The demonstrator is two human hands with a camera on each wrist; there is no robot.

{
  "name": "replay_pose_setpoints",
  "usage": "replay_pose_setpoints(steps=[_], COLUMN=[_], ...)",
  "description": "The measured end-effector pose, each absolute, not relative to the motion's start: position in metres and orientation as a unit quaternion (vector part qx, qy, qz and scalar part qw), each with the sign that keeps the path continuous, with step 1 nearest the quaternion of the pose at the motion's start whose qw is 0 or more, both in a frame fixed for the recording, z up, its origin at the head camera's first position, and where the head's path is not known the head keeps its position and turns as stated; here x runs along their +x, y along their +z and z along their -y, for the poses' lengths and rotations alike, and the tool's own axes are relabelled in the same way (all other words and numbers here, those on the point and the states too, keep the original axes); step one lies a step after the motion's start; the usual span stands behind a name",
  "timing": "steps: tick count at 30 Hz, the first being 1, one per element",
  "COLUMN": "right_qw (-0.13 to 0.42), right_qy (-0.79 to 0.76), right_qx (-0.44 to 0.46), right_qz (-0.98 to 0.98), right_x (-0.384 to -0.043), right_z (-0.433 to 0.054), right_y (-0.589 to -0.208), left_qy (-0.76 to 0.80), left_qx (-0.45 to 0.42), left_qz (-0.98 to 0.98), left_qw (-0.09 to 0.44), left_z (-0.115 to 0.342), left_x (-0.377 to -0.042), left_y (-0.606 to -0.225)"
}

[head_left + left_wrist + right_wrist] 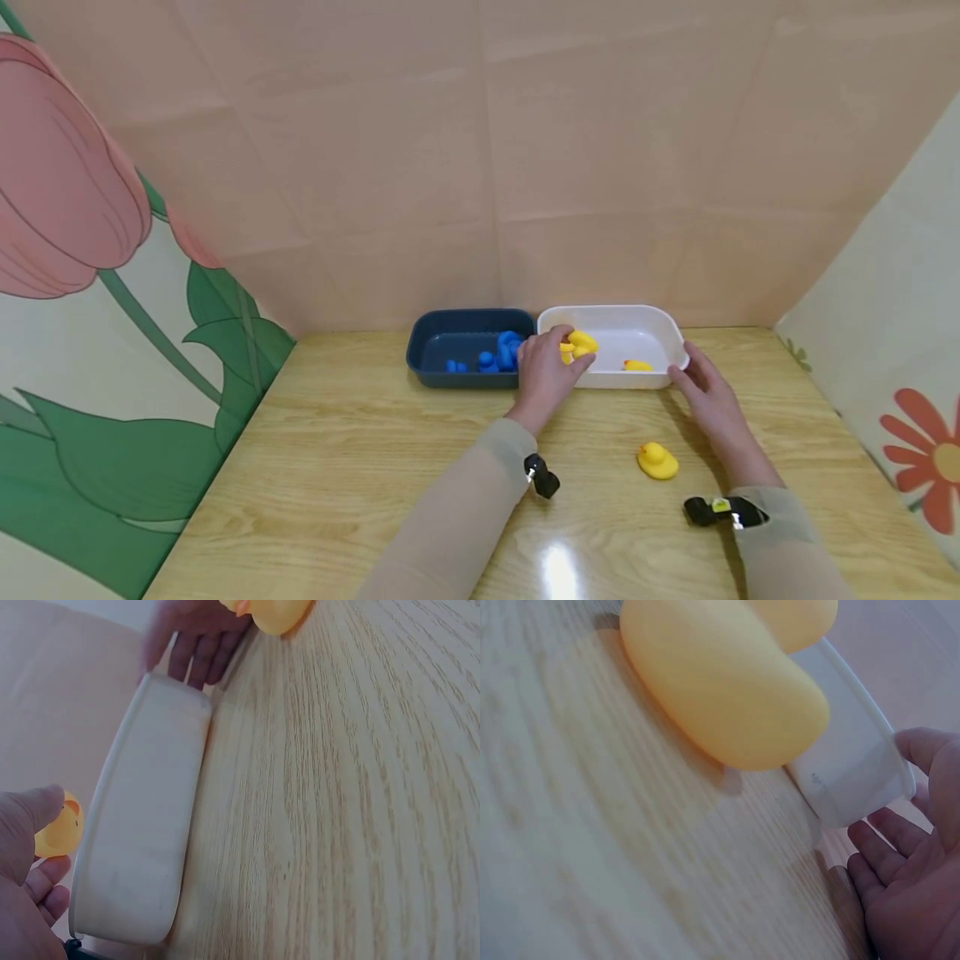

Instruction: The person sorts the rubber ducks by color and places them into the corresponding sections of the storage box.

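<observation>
My left hand (546,367) pinches a yellow rubber duck (581,340) above the left end of a white plastic tray (622,381). In the left wrist view the same duck (60,829) shows between thumb and fingers, beside the tray's rim. My right hand (708,392) grips the tray's right end, with the thumb at the rim and fingers around the corner. Another small yellow duck (638,366) lies inside the tray near its front wall. On the table in front of the tray sits one more yellow rubber duck (657,461), large in the right wrist view.
A dark blue tray (435,379) stands directly left of the white one, holding several blue toys (487,362). Both trays stand at the back of the wooden table (337,467), close to a pink cloth backdrop (390,167). Printed flower panels flank the table.
</observation>
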State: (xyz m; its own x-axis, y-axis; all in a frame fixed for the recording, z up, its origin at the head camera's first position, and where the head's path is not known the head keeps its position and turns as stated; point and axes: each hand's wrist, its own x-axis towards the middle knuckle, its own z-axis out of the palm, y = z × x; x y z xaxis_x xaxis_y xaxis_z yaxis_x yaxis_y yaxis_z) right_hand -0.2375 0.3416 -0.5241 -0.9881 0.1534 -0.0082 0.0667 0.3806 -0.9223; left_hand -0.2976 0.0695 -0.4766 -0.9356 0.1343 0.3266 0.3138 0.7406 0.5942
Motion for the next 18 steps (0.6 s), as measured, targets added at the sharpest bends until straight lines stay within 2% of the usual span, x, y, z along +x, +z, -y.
replay_pose_setpoints(steps=[18], right_qw=[0.038], right_qy=[0.554], right_qx=[-0.064], right_qz=[0.829], right_x=[-0.2403], right_z=[-0.3414], right_y=[-0.5254], left_qy=[-0.325], left_qx=[-0.134], left_qz=[0.928], left_qw=[0.124], left_z=[-0.0654], left_x=[-0.2981], left_y=[-0.4762])
